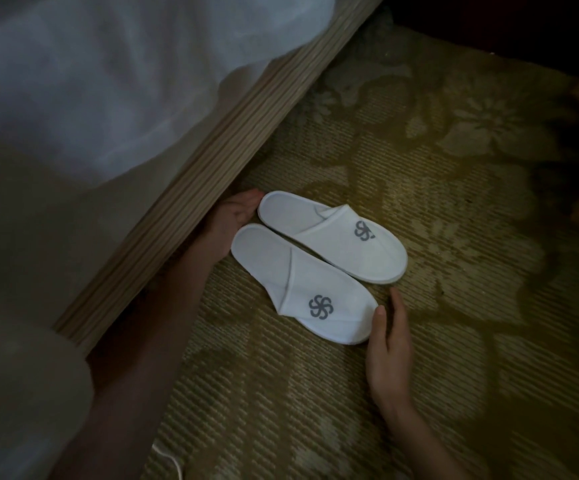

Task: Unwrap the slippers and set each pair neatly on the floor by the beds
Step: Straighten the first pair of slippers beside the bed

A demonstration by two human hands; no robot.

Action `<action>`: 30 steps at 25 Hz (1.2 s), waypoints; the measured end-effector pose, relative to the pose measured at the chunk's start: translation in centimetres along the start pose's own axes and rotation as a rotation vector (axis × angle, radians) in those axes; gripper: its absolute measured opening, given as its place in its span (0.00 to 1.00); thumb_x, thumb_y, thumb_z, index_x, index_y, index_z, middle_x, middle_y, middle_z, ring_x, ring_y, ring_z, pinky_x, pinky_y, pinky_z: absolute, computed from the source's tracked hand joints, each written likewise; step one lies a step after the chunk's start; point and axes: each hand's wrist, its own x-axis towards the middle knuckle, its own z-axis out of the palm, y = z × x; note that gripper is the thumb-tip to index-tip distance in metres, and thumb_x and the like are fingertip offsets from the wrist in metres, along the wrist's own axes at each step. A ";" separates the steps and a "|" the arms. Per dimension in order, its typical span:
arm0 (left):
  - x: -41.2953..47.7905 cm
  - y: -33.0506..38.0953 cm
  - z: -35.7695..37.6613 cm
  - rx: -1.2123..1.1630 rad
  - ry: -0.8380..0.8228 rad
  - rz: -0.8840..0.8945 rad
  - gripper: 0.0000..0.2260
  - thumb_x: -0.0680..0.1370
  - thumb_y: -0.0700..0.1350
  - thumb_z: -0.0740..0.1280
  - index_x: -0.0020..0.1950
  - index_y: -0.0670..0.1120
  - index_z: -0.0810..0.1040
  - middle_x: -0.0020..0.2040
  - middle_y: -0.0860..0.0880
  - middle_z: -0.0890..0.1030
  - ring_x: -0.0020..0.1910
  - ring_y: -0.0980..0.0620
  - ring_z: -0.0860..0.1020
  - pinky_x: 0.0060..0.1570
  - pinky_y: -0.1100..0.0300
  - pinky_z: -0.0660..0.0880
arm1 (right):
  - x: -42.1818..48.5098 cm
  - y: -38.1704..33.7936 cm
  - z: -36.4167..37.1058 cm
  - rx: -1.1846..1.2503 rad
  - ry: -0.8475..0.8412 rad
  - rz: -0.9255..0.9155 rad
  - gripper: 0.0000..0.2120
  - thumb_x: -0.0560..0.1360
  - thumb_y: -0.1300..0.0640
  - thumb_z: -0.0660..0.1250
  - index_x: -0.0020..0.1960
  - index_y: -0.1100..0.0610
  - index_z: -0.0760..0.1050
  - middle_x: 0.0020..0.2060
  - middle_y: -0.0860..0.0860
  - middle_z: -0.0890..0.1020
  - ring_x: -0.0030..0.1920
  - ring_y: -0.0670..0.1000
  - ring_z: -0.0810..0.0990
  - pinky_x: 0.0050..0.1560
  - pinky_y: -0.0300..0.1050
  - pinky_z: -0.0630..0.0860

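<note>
Slippers (315, 261) on carpet (419, 168) (right of bed (194, 168)).

The scene is dim and underexposed — the brightest surfaces are the two white fabric slippers with grey emblems (315, 265), which glow softly without glare. The olive floral-patterned carpet (419, 168) fades to near black toward the upper right corner. The white bed sheet (90, 81) is blurred and hazy — wide-angle bending curves the ribbed wooden bed frame (211, 168).

- Lay unwrapped and flat on the carpet: near slipper (301, 284), white, grey pinwheel logo on the strap, toe touching the right hand's fingertips (381, 311).
- Sat just beside it, parallel: far slipper (333, 235), heel against the left hand's fingertips (253, 199).
</note>
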 end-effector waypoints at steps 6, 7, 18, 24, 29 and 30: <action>-1.3 1.6 0.9 -0.049 0.067 0.047 0.21 0.84 0.42 0.49 0.78 0.41 0.57 0.78 0.45 0.60 0.77 0.50 0.59 0.75 0.60 0.55 | 0.1 0.5 -0.5 -0.027 -0.047 -0.011 0.27 0.81 0.41 0.51 0.79 0.47 0.58 0.76 0.42 0.64 0.75 0.41 0.61 0.72 0.43 0.61; -1.7 1.7 1.0 -0.043 0.059 0.080 0.21 0.84 0.42 0.50 0.78 0.41 0.57 0.78 0.46 0.60 0.77 0.51 0.58 0.73 0.64 0.55 | 0.1 0.5 -0.5 -0.039 -0.052 -0.012 0.27 0.82 0.41 0.51 0.79 0.47 0.58 0.77 0.42 0.63 0.76 0.41 0.61 0.72 0.43 0.61; -1.5 0.3 -0.3 0.095 -0.016 0.153 0.26 0.79 0.29 0.50 0.77 0.40 0.57 0.78 0.45 0.61 0.76 0.50 0.60 0.71 0.61 0.58 | 0.0 0.5 -0.3 -0.070 -0.024 -0.042 0.26 0.83 0.44 0.51 0.78 0.51 0.60 0.77 0.46 0.65 0.76 0.45 0.62 0.75 0.50 0.62; -1.0 -1.2 -2.4 0.137 0.069 0.003 0.20 0.78 0.32 0.59 0.69 0.42 0.73 0.70 0.44 0.74 0.64 0.50 0.75 0.53 0.68 0.75 | 0.0 0.9 -0.2 -0.063 0.009 -0.046 0.26 0.82 0.43 0.50 0.78 0.50 0.61 0.76 0.45 0.66 0.75 0.45 0.63 0.74 0.50 0.64; -1.4 -0.3 -1.4 0.122 0.061 -0.041 0.18 0.82 0.37 0.56 0.72 0.39 0.68 0.72 0.43 0.71 0.71 0.47 0.69 0.66 0.61 0.67 | 0.0 0.9 0.0 -0.057 0.012 -0.039 0.25 0.83 0.43 0.50 0.78 0.49 0.61 0.76 0.45 0.66 0.75 0.44 0.64 0.74 0.51 0.64; -1.6 -0.3 -1.1 0.138 0.097 -0.024 0.18 0.81 0.37 0.58 0.71 0.39 0.69 0.71 0.43 0.72 0.71 0.46 0.70 0.68 0.58 0.67 | 0.0 0.7 0.0 -0.054 0.009 -0.025 0.25 0.82 0.42 0.50 0.78 0.49 0.61 0.76 0.44 0.66 0.75 0.44 0.64 0.74 0.52 0.65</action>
